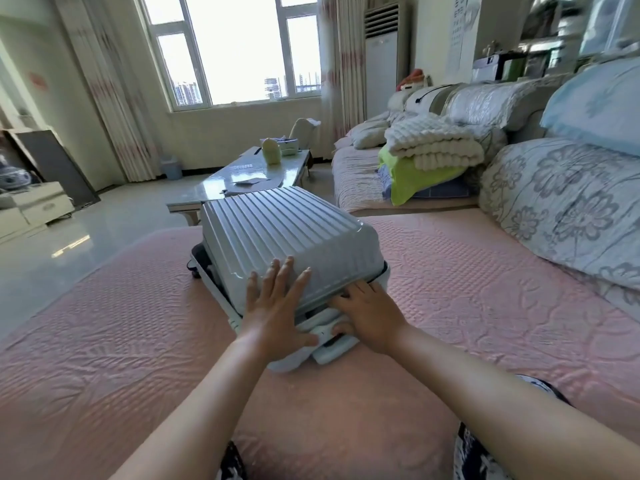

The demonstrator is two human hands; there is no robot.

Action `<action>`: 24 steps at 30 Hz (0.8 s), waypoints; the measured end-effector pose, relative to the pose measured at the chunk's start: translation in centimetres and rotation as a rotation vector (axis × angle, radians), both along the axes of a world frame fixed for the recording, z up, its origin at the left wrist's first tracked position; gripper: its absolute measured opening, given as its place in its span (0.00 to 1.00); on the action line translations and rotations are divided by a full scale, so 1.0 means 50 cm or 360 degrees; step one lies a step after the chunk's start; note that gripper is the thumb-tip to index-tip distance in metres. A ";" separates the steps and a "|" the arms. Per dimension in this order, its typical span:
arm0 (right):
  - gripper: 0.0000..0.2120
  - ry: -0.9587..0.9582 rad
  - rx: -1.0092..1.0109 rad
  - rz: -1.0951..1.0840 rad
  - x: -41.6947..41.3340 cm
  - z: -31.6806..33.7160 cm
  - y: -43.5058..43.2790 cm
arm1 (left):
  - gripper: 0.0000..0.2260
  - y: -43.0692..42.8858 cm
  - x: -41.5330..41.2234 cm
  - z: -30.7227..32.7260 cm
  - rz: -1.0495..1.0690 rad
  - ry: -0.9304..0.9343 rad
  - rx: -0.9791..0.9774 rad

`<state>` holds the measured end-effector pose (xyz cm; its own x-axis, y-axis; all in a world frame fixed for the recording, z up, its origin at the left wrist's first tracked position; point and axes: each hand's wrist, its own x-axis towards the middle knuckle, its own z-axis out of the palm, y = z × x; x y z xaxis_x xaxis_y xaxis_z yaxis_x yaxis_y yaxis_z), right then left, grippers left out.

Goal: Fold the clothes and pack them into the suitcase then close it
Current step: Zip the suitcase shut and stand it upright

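A pale grey ribbed hard-shell suitcase (277,230) lies flat on the pink quilted sofa seat (121,323) in front of me. Its lid is down, with a dark gap still showing along the right and left sides. My left hand (277,306) presses flat on the lid's near end, fingers straight. My right hand (367,313) rests at the near right edge, its fingers curled at the seam between lid and base, thumb by the white handle (332,344). No clothes show inside the case.
Folded blankets, cream over lime green (426,157), lie on the far sofa section. Floral cushions (568,206) line the right. A glossy coffee table (249,174) stands just behind the suitcase; tiled floor lies to the left.
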<state>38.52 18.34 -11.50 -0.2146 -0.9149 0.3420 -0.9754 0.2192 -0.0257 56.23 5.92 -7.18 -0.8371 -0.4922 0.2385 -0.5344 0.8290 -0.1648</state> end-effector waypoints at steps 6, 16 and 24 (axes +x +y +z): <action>0.21 -0.0197 -0.0151 0.0107 0.084 -0.005 -0.101 | 0.50 -0.094 0.054 0.013 0.0078 0.0109 0.0193; 0.39 0.0348 -0.0231 0.0217 0.062 0.070 -0.221 | 0.27 -0.204 0.047 0.014 0.0760 0.1663 0.1405; 0.65 0.0346 -0.0071 0.0050 0.055 0.120 -0.247 | 0.32 -0.187 0.019 0.029 0.0651 0.1980 0.1471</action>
<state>41.27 5.99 -5.48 -0.1028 -0.9029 0.4174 -0.9654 0.1916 0.1767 57.19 -3.42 -5.73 -0.1409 -0.9792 0.1463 -0.1473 0.1669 0.9749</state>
